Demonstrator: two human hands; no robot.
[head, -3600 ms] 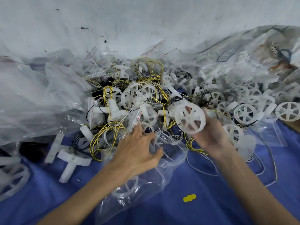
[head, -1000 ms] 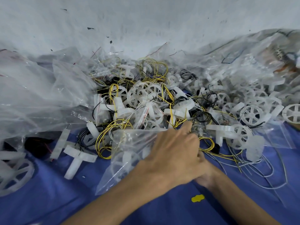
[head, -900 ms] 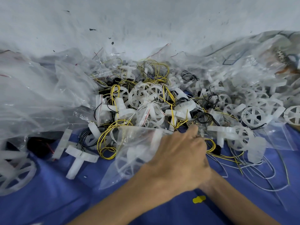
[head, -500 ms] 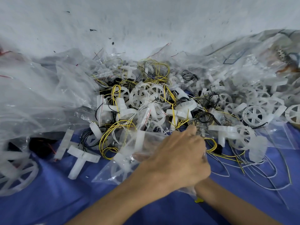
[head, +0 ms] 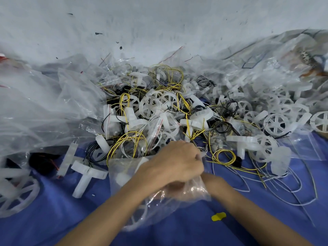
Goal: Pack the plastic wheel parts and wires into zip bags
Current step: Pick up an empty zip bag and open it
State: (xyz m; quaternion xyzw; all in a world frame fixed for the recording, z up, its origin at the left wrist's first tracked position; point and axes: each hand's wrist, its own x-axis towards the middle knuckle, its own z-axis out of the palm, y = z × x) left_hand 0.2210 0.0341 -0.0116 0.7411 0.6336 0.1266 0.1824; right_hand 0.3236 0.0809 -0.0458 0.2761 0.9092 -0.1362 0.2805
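Left hand clutches the zip bag by its mouth toward the table's near edge; right hand sits beneath, grip unclear. I'd judge sealing next: pinch along the strip.

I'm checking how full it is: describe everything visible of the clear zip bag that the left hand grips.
The zip bag is thin, clear, crumpled plastic lying on the blue cloth at the pile's near edge. White wheel parts show through it, one curved rim at its lower end. The left hand grips its bunched right side; the right hand is mostly hidden beneath. Its zip cannot be seen.
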